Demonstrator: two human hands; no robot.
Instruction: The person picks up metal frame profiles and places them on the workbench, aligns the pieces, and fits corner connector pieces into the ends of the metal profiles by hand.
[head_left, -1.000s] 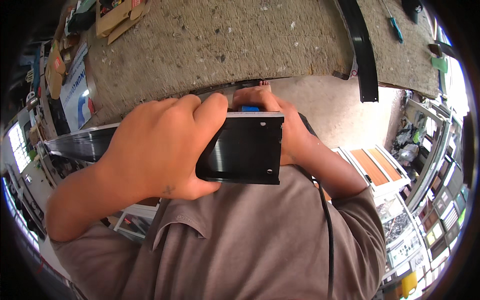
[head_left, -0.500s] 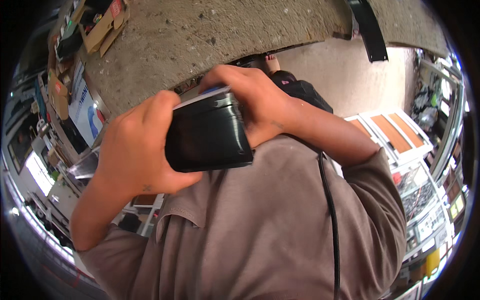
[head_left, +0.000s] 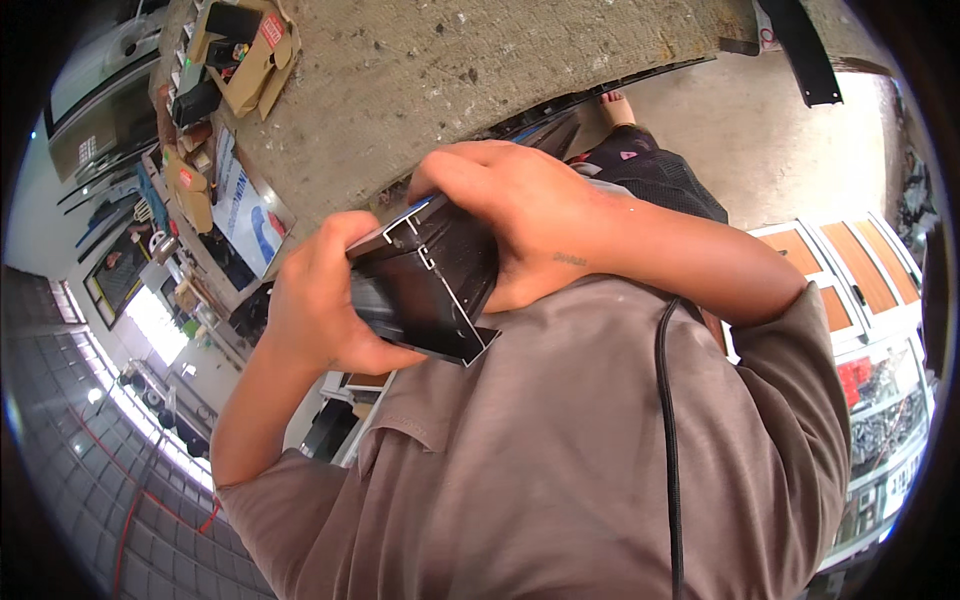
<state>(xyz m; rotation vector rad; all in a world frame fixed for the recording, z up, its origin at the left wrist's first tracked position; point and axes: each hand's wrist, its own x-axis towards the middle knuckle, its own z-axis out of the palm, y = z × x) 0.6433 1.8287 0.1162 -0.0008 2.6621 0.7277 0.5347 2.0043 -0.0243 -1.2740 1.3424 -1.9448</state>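
Note:
A black metal profile [head_left: 405,300] with a glossy face is held up in front of my chest. A bright, bare-metal cut edge runs down it, with small hooked channels near the top. My left hand [head_left: 315,290] is closed around its left side, thumb beneath and fingers over the top. My right hand [head_left: 520,205] is closed on the right side, fingers across the top edge and thumb low against it. Whether this is one piece or two meeting at the bright edge, I cannot tell. My right palm hides part of it.
Beyond my hands lies a worn, stained worktop [head_left: 400,90]. An opened cardboard box [head_left: 250,70] sits at the far left, near a blue-and-white printed panel [head_left: 245,210]. A curved black strip [head_left: 805,55] hangs over the far right edge. White-framed panels [head_left: 850,260] stand at right.
The profile has turned in my hands, so its bright cut edge and hooked channels now show instead of mostly the flat black face. Hands and surroundings appear further right in the view.

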